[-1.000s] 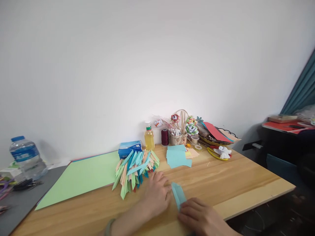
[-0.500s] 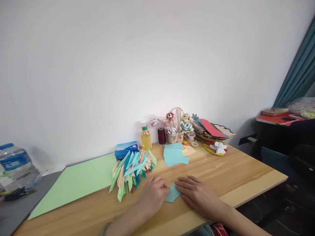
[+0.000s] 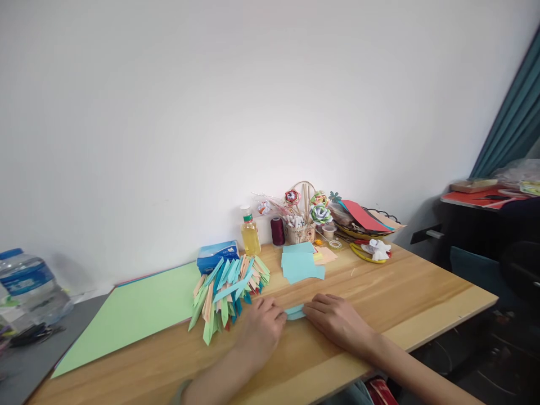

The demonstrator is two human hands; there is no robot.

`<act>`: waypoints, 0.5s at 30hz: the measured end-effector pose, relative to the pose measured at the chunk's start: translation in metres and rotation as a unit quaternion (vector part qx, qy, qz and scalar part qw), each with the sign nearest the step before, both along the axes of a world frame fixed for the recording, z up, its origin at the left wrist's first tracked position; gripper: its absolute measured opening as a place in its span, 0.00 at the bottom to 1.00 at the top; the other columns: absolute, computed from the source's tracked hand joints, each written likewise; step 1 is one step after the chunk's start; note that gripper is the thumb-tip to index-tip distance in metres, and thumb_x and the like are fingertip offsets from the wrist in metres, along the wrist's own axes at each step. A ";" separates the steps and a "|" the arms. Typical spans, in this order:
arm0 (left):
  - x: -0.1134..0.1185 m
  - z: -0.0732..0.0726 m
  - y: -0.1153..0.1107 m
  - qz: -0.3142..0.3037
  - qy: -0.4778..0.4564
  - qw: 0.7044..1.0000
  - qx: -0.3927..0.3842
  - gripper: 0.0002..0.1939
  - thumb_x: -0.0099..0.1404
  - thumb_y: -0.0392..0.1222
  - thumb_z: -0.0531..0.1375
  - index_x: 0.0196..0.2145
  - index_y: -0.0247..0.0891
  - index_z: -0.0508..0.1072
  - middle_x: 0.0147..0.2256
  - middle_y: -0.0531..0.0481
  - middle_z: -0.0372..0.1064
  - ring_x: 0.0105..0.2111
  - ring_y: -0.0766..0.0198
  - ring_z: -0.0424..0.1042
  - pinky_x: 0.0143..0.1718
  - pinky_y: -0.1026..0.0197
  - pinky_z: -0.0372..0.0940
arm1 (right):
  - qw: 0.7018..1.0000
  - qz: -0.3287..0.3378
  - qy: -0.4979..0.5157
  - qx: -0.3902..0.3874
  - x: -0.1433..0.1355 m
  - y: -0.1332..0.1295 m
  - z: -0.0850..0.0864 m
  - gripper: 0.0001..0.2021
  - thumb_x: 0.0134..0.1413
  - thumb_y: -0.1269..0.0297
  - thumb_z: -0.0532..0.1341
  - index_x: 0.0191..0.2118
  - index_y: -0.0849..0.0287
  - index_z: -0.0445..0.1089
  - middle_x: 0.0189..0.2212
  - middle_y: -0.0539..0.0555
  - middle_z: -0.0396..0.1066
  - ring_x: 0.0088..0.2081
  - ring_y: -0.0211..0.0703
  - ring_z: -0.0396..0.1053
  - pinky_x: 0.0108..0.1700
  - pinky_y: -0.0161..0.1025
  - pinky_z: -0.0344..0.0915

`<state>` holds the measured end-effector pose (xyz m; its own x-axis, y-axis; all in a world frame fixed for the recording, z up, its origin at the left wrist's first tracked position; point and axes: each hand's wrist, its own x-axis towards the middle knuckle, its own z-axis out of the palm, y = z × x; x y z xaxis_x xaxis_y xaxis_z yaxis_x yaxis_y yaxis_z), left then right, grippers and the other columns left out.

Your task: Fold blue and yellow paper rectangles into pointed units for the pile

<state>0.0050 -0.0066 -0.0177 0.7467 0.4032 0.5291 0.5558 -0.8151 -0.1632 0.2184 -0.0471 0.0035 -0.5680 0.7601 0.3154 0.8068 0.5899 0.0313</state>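
Blue folded paper strip, six o'clock on the table: your left hand and right hand pinch opposite ends, fingers nearly closed, apparently steadying its crease. Loose blue sheets: twelve o'clock from it.

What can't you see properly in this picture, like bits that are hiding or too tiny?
All in the head view:
- Ends of the blue paper: hidden by the left hand and right hand.
- Lower front of the blue pack: behind the paper strips.
- Left side of the big bottle: cut off by the picture's left edge.
- Its label's words: too small and blurred.
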 end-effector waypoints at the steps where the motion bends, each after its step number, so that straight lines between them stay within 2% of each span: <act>1: 0.000 0.000 0.000 0.009 -0.004 1.000 -0.006 0.10 0.66 0.32 0.52 0.30 0.38 0.71 0.27 0.51 0.68 0.34 0.62 0.64 0.35 0.58 0.58 | 1.000 0.000 0.002 0.000 0.000 0.001 -0.001 0.12 0.63 0.69 0.50 0.33 0.59 0.69 0.31 0.54 0.72 0.33 0.43 0.67 0.35 0.38 0.61; 7: 0.000 0.006 -0.004 0.013 -0.035 0.997 -0.062 0.06 0.64 0.34 0.56 0.34 0.40 0.73 0.28 0.53 0.70 0.35 0.61 0.64 0.34 0.58 0.59 | 1.000 -0.017 0.007 -0.016 0.000 -0.001 0.001 0.10 0.62 0.71 0.50 0.38 0.60 0.69 0.30 0.54 0.72 0.36 0.43 0.68 0.35 0.36 0.62; 10: 0.000 0.008 -0.005 0.005 -0.054 0.995 -0.085 0.06 0.63 0.35 0.57 0.32 0.42 0.74 0.29 0.54 0.71 0.35 0.62 0.64 0.35 0.57 0.59 | 0.999 -0.030 0.014 -0.021 0.000 -0.004 0.001 0.11 0.61 0.71 0.49 0.40 0.60 0.68 0.31 0.55 0.72 0.37 0.44 0.69 0.35 0.35 0.63; 13: 0.001 0.010 -0.006 0.012 -0.081 0.986 -0.145 0.04 0.60 0.37 0.61 0.29 0.44 0.76 0.30 0.56 0.73 0.36 0.63 0.64 0.39 0.57 0.58 | 0.998 -0.034 0.053 -0.027 0.001 -0.006 0.000 0.12 0.62 0.69 0.48 0.40 0.58 0.69 0.33 0.56 0.72 0.37 0.42 0.69 0.37 0.35 0.64; 15: 0.001 0.014 -0.008 0.038 -0.105 0.974 -0.197 0.03 0.58 0.39 0.63 0.28 0.45 0.76 0.32 0.57 0.74 0.38 0.62 0.64 0.42 0.55 0.57 | 0.995 -0.032 0.081 -0.040 0.002 -0.006 0.000 0.13 0.62 0.68 0.47 0.39 0.57 0.69 0.34 0.56 0.72 0.38 0.42 0.70 0.38 0.35 0.64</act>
